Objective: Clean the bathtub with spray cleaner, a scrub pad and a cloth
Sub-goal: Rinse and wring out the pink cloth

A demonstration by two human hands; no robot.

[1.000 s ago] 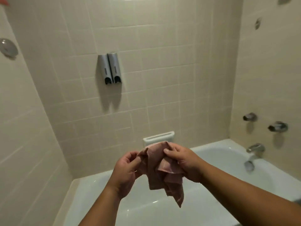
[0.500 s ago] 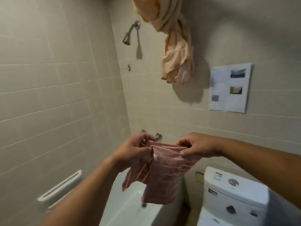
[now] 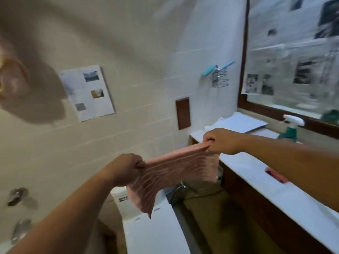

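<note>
- Head view: a pink striped cloth (image 3: pixel 176 169) is held up in the air and stretched between both hands, in front of the tiled wall (image 3: pixel 146 43) and above the toilet cistern (image 3: pixel 124 198).
- The cloth's left end is pinched by the left hand (image 3: pixel 126 169), whose fingers are curled tightly round the gathered edge.
- The right end is gripped by the right hand (image 3: pixel 222 142), with the fingers folded into a fist over the fabric. This hand is held higher, so the top edge is slanted upward to the right.
- The cloth is pulled fairly taut along its top edge, while the rest is left hanging, with a loose point at the bottom left.
- A spray bottle (image 3: pixel 289 129) with a white trigger head and a teal body is seen upright on the white countertop (image 3: pixel 256 180), close under the mirror (image 3: pixel 293 61) and beyond the right forearm. It is touched by neither hand.
- A small pink item (image 3: pixel 277 175) is laid flat on the countertop just under the right forearm. What it is cannot be told through the blur.
- A stack of white sheets (image 3: pixel 238 122) is placed at the far end of the countertop, behind the right hand.
- On the wall, a printed sheet (image 3: pixel 88 92) with three small pictures, a dark wooden panel (image 3: pixel 182 113) and a wire holder (image 3: pixel 220 77) with light-blue items are fixed.
- Chrome tap fittings (image 3: pixel 16 196) are seen on the wall at the lower left, blurred.
</note>
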